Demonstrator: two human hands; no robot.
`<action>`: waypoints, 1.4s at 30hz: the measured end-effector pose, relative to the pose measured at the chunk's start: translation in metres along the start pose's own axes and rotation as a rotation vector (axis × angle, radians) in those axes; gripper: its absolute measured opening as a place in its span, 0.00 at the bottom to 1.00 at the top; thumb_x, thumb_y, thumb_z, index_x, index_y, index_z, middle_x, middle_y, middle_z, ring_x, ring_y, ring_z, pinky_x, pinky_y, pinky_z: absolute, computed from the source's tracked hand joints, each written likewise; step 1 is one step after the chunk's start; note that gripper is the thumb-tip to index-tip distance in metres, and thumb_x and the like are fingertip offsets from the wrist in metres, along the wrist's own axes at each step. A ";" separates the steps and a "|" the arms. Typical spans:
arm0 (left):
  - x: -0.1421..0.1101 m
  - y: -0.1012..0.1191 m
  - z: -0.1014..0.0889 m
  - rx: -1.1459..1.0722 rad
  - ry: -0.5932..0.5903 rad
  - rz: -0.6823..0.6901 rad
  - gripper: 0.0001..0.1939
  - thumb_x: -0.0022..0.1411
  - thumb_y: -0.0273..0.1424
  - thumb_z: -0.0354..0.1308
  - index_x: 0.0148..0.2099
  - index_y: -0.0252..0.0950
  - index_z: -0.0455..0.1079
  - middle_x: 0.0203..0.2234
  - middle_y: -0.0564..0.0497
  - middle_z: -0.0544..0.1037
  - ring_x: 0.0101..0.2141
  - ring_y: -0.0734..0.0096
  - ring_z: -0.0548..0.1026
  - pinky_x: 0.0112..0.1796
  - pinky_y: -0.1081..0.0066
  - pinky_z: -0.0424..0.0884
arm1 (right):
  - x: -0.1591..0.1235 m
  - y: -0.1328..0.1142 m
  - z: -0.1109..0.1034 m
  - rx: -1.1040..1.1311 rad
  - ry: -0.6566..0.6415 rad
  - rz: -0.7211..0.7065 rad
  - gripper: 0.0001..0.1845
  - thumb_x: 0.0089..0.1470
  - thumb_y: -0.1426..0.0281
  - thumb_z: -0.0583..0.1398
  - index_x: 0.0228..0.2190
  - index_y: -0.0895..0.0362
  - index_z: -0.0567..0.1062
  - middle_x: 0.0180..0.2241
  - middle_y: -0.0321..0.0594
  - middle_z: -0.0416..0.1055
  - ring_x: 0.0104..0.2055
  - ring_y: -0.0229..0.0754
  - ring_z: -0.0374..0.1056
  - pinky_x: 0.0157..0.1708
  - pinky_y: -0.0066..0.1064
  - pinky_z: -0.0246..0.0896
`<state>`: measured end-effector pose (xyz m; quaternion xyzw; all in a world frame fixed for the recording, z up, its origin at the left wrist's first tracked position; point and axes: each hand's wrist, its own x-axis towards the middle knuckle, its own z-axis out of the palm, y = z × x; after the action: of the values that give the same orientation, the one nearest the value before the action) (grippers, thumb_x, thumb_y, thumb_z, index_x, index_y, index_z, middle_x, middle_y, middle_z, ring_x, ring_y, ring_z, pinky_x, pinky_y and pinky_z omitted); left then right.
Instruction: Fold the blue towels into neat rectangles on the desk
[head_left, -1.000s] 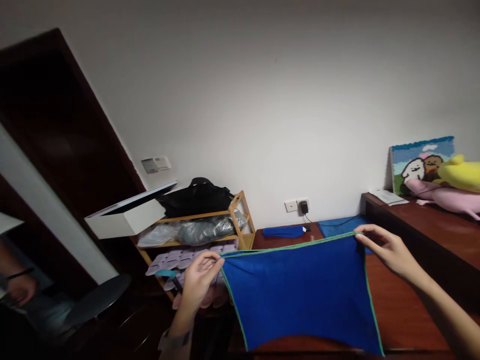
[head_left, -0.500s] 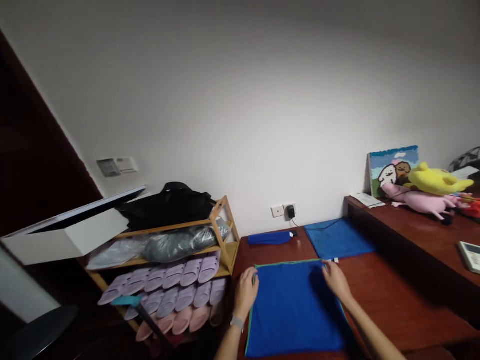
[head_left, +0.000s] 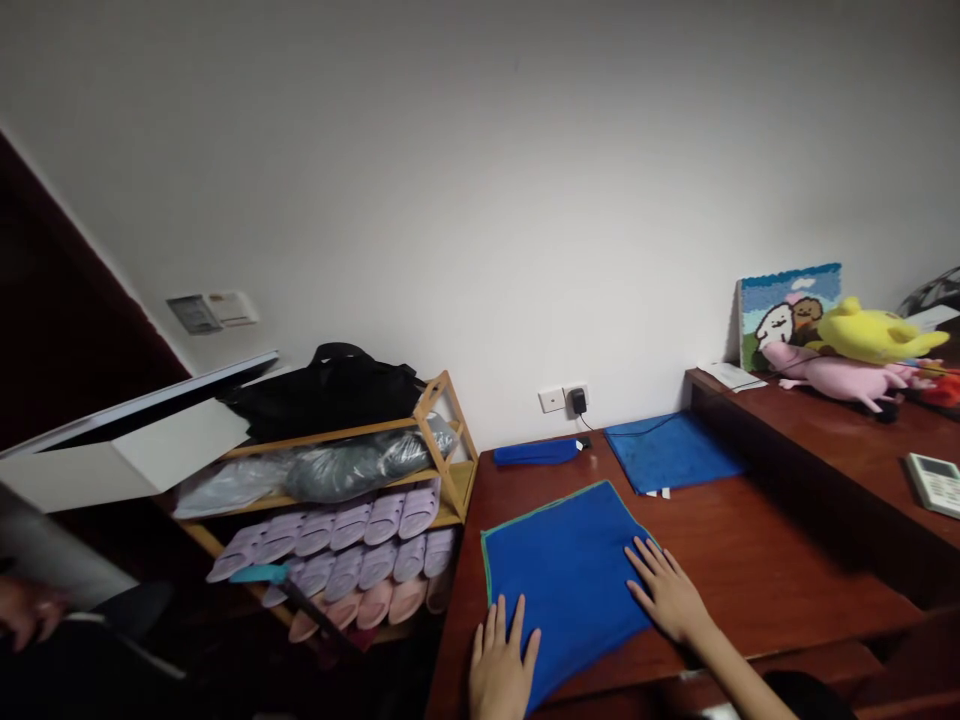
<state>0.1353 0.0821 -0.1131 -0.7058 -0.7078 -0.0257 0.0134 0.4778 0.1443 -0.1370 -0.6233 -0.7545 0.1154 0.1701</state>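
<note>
A blue cloth [head_left: 568, 575] with green edging lies spread and turned at an angle on the reddish-brown table [head_left: 757, 560]. My left hand [head_left: 502, 655] rests flat on its near left part, fingers spread. On the right edge of the cloth lies my right hand [head_left: 670, 592], also flat with fingers apart. Behind, against the wall, is a folded dark blue cloth [head_left: 536, 452]. Another blue cloth [head_left: 671, 455] with white tags lies flat at the back, a thin black cord running over it.
Left of the table stands a wooden rack [head_left: 442, 445] with several slippers [head_left: 382, 515] and a black bag [head_left: 330, 390]. A raised desk [head_left: 840, 450] at right bears plush toys [head_left: 862, 335] and a calculator [head_left: 934, 482]. Another person's hand [head_left: 30, 610] shows at far left.
The green-edged cloth has rotated and its far left corner has shifted left. My hands have let go of its far corners, moved nearer and now lie flat. Another person's hand has appeared at left.
</note>
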 end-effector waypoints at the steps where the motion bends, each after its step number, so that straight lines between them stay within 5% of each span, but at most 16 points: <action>1: -0.007 0.003 -0.002 0.023 -0.008 -0.011 0.32 0.73 0.47 0.48 0.74 0.42 0.59 0.71 0.38 0.62 0.69 0.45 0.63 0.65 0.44 0.62 | 0.005 0.005 -0.004 0.015 -0.001 0.007 0.35 0.66 0.50 0.49 0.69 0.47 0.63 0.74 0.37 0.52 0.76 0.52 0.45 0.74 0.51 0.42; 4: -0.020 0.005 -0.011 0.053 0.019 -0.013 0.30 0.73 0.46 0.48 0.68 0.37 0.70 0.62 0.34 0.75 0.61 0.41 0.74 0.59 0.45 0.70 | 0.007 0.018 -0.004 0.087 0.090 0.125 0.35 0.67 0.55 0.46 0.69 0.55 0.64 0.72 0.45 0.58 0.74 0.51 0.53 0.71 0.48 0.49; 8: -0.014 -0.003 -0.016 -0.029 0.178 0.122 0.25 0.74 0.43 0.48 0.63 0.41 0.75 0.60 0.43 0.78 0.62 0.50 0.74 0.62 0.51 0.70 | -0.002 0.033 0.001 0.197 0.187 0.229 0.33 0.62 0.65 0.48 0.63 0.62 0.71 0.61 0.56 0.73 0.62 0.54 0.69 0.64 0.44 0.61; 14: -0.010 -0.024 0.016 -0.160 0.192 0.477 0.27 0.72 0.47 0.53 0.70 0.55 0.65 0.66 0.54 0.72 0.63 0.57 0.73 0.60 0.59 0.75 | 0.004 0.045 -0.017 0.378 0.128 0.306 0.15 0.53 0.68 0.56 0.38 0.54 0.81 0.42 0.48 0.82 0.47 0.52 0.78 0.47 0.37 0.69; 18: -0.023 -0.020 0.029 -0.182 0.141 0.488 0.26 0.72 0.46 0.53 0.70 0.57 0.65 0.66 0.52 0.71 0.62 0.52 0.74 0.58 0.54 0.76 | 0.034 0.049 -0.032 0.441 0.161 0.326 0.10 0.48 0.73 0.58 0.31 0.52 0.78 0.36 0.41 0.83 0.42 0.45 0.79 0.42 0.31 0.69; 24: -0.027 0.031 0.002 -0.343 0.091 0.480 0.20 0.74 0.43 0.49 0.60 0.55 0.76 0.50 0.50 0.84 0.49 0.59 0.82 0.53 0.61 0.79 | 0.084 0.044 -0.052 0.461 0.289 0.379 0.19 0.50 0.68 0.57 0.43 0.56 0.79 0.43 0.46 0.82 0.45 0.48 0.78 0.43 0.34 0.71; 28: 0.013 0.051 -0.022 -0.410 0.180 0.390 0.20 0.74 0.37 0.46 0.54 0.50 0.79 0.53 0.50 0.83 0.54 0.61 0.79 0.57 0.60 0.76 | 0.071 0.020 -0.041 0.370 0.347 0.340 0.24 0.55 0.65 0.53 0.50 0.57 0.79 0.54 0.51 0.77 0.57 0.52 0.72 0.57 0.40 0.66; 32: 0.078 0.048 -0.032 -0.297 0.147 0.347 0.23 0.73 0.36 0.46 0.61 0.44 0.76 0.63 0.48 0.76 0.64 0.59 0.71 0.65 0.56 0.67 | 0.042 -0.008 -0.005 0.226 0.259 0.297 0.30 0.60 0.60 0.52 0.57 0.58 0.77 0.64 0.51 0.70 0.68 0.57 0.62 0.68 0.47 0.52; 35: 0.110 0.038 -0.027 -0.187 0.038 0.280 0.27 0.74 0.39 0.46 0.70 0.42 0.67 0.71 0.47 0.64 0.70 0.56 0.60 0.69 0.50 0.58 | 0.038 -0.014 0.011 0.023 0.080 0.304 0.37 0.65 0.57 0.46 0.69 0.58 0.64 0.73 0.47 0.55 0.76 0.55 0.46 0.73 0.51 0.38; 38: 0.114 0.029 -0.013 -0.141 -0.020 0.192 0.29 0.75 0.44 0.44 0.74 0.47 0.59 0.74 0.48 0.57 0.72 0.56 0.56 0.69 0.48 0.55 | 0.054 -0.007 0.005 -0.072 -0.039 0.241 0.38 0.68 0.55 0.42 0.73 0.56 0.54 0.75 0.42 0.45 0.78 0.50 0.38 0.75 0.50 0.31; 42: 0.088 0.020 0.004 -0.072 0.043 0.094 0.30 0.75 0.45 0.44 0.74 0.47 0.58 0.72 0.47 0.60 0.70 0.52 0.60 0.66 0.47 0.62 | 0.087 -0.004 -0.013 -0.088 -0.106 0.115 0.36 0.67 0.58 0.45 0.72 0.53 0.56 0.75 0.42 0.44 0.78 0.51 0.36 0.74 0.50 0.29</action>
<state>0.1546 0.1707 -0.1122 -0.7376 -0.6720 -0.0654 0.0044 0.4647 0.2285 -0.1135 -0.6654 -0.7298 0.1247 0.0955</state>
